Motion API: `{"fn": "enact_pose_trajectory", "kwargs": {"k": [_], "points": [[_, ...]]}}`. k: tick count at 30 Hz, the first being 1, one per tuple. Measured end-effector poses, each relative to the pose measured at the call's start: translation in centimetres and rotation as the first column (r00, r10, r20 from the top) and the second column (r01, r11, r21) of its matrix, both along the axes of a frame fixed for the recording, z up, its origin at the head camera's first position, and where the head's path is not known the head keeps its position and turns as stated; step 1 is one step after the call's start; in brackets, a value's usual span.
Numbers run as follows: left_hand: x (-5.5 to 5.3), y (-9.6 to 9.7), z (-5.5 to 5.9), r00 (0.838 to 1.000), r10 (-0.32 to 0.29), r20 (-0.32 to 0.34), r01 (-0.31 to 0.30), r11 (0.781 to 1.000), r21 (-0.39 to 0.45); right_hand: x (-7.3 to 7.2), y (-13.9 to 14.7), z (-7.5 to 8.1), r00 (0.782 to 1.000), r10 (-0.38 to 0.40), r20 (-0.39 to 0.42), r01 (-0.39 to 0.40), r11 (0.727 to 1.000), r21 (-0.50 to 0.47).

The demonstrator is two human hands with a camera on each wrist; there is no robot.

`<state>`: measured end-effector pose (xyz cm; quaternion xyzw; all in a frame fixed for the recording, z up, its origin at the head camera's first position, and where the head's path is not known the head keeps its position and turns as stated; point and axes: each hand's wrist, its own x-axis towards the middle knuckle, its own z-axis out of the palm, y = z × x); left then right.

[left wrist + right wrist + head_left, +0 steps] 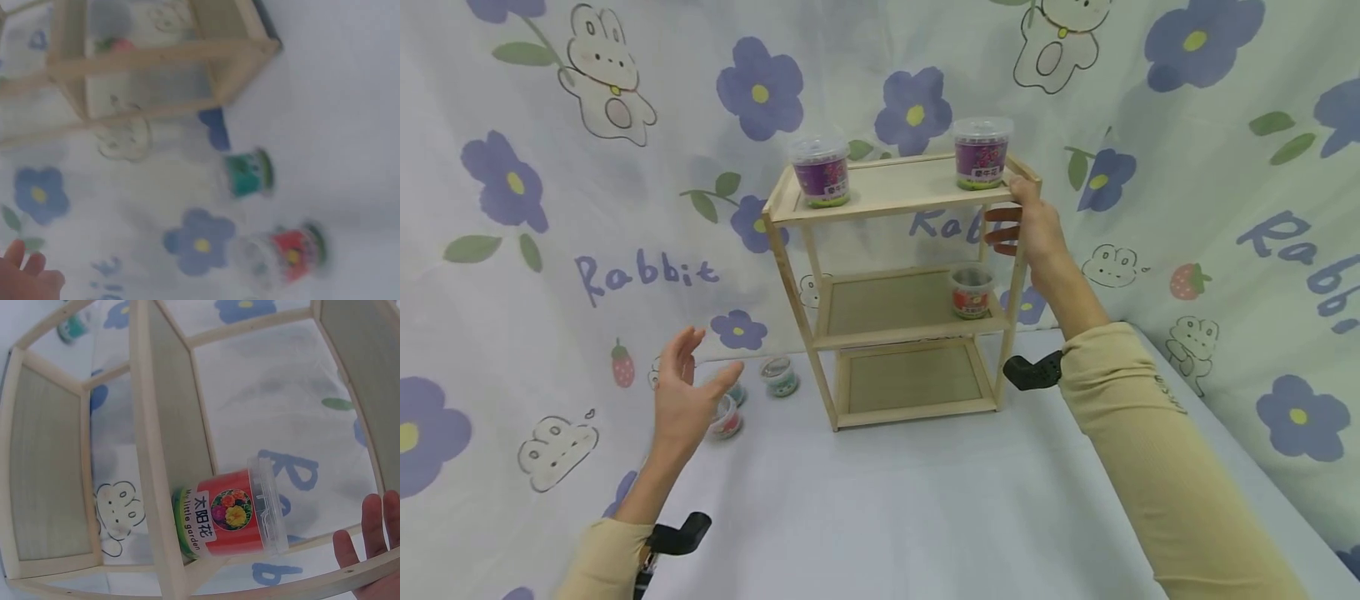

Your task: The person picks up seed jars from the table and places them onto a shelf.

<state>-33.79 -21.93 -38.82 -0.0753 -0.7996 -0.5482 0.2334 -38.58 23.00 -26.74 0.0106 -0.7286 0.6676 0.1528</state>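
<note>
A wooden three-tier shelf (917,332) stands on the white table. My right hand (1033,225) is at its upper right corner, with the thumb by the top board and the fingers stretched out below it. In the right wrist view, the fingers (374,528) extend beyond a shelf post; firm contact cannot be judged. Close to that thumb, a purple-labelled plastic cup (981,154) stands upright on the top tier. A red-labelled cup (232,515) sits on the middle tier's right side. My left hand (685,400) hovers left of the shelf, its fingers spread and holding nothing.
Another purple-labelled cup (820,171) stands at the top tier's left end. Left of the shelf, a green-labelled cup (247,173) and a red-labelled cup (290,255) stand on the table, with another cup partly hidden. A flower-printed curtain (865,83) hangs behind.
</note>
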Motion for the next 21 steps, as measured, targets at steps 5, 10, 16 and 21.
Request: {"fn": "enact_pose_trajectory", "kwargs": {"k": [5,10,16,21], "points": [[-1.3,-2.6,-2.4,0.991,0.125,0.038,-0.127,0.991,0.038,-0.1,0.0,0.0,1.000,-0.004,-0.006,0.004,1.000,0.004],[-2.3,-4.3,-4.6,0.975,0.198,0.098,-0.204,0.978,0.047,-0.2,0.0,0.0,1.000,-0.001,-0.011,0.001,1.000,0.007],[-3.8,-5.6,-7.2,0.944,0.275,0.181,-0.281,0.960,0.006,-0.2,0.1,0.0,1.000,0.005,-0.016,-0.005,1.000,0.010],[-4.7,-6.3,-9.2,0.921,0.282,0.269,-0.280,0.959,-0.046,-0.2,0.1,-0.1,1.000,0.010,-0.009,-0.009,1.000,0.008]]}}
